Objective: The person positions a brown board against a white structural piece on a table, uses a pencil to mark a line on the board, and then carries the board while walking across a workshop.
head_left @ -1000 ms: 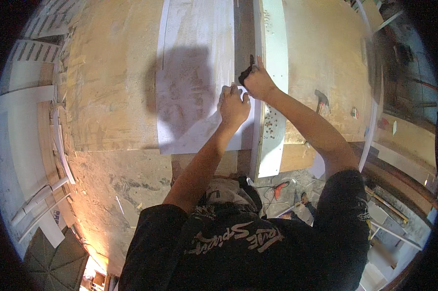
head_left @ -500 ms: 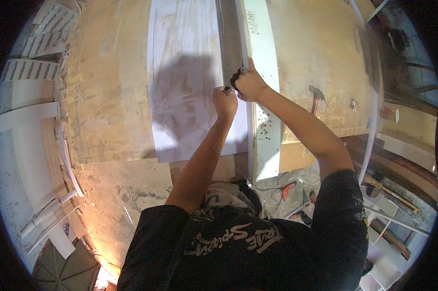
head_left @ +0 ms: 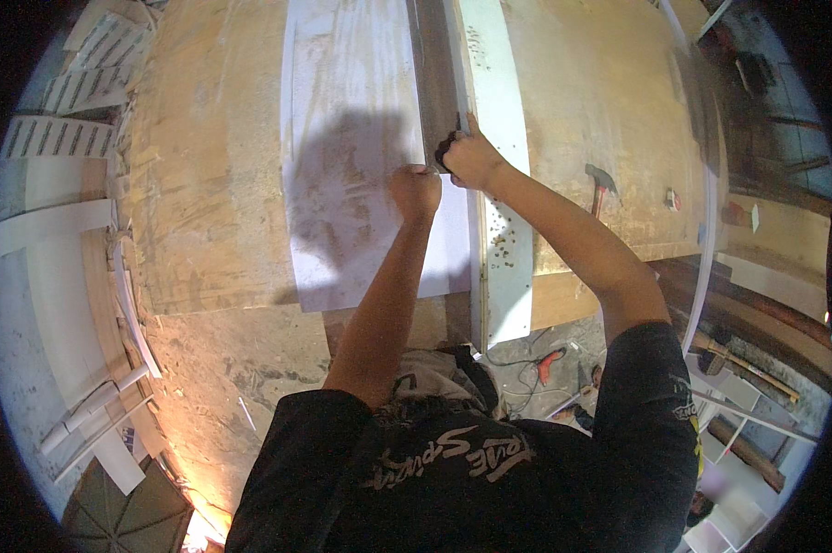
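My right hand (head_left: 476,163) is closed round a small dark tool (head_left: 446,150), mostly hidden by the fingers, beside a long upright-edged strip. Just left of it, my left hand (head_left: 415,192) is closed in a pinch at the edge of a white sheet (head_left: 342,74); what its fingertips hold is too small to make out. The sheet's right edge steps at my hands: the near part is wider, and beyond them a dark brown strip (head_left: 436,74) shows. A long white board (head_left: 501,101) with several brown spots lies along the right side.
A hammer (head_left: 601,186) lies on the wooden panel (head_left: 609,92) at right, with a small red-and-white item (head_left: 673,198) past it. On the floor near me is an orange power tool (head_left: 550,366) with a cord. White strips (head_left: 130,304) and offcuts line the left side.
My left hand has shifted a little to the left, away from the right hand, still closed. My right hand stays almost in the same spot with the dark tool.
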`<state>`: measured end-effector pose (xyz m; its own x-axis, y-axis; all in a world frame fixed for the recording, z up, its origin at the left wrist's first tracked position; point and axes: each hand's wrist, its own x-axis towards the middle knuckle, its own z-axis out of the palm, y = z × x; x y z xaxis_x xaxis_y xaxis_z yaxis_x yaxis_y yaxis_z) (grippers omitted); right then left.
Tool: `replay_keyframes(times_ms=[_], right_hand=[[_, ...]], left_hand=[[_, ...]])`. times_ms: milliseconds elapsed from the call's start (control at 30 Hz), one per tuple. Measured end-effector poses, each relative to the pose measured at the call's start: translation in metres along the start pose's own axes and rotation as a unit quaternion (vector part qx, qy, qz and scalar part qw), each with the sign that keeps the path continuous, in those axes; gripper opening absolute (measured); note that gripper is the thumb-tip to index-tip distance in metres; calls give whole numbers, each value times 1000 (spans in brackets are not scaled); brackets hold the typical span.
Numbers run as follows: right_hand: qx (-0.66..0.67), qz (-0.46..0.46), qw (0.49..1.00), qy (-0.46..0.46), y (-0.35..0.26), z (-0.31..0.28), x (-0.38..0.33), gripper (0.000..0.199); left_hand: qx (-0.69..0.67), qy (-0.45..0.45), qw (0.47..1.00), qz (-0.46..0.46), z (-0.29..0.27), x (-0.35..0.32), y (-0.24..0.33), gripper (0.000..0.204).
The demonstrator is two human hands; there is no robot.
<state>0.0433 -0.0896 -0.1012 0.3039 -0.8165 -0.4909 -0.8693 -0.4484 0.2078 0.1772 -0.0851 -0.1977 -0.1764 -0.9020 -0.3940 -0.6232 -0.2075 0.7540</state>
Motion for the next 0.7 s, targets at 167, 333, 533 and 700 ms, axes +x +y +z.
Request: replay_keyframes(times_ms=[167, 333, 533, 700], right_hand=[[-1, 24, 999, -22, -7, -5, -1, 30], [3, 2, 1000, 7, -4, -2, -2, 27], [-17, -11, 999, 27, 2, 6, 3, 16], [-47, 57, 994, 82, -8, 12, 14, 13]], left_hand=[[-125, 248, 960, 44, 39, 5, -20, 12], [-183, 183, 965, 35, 40, 1, -23, 11], [-35, 165, 978, 125, -55, -7, -48, 21], [98, 306, 933, 162, -161, -22, -93, 48]])
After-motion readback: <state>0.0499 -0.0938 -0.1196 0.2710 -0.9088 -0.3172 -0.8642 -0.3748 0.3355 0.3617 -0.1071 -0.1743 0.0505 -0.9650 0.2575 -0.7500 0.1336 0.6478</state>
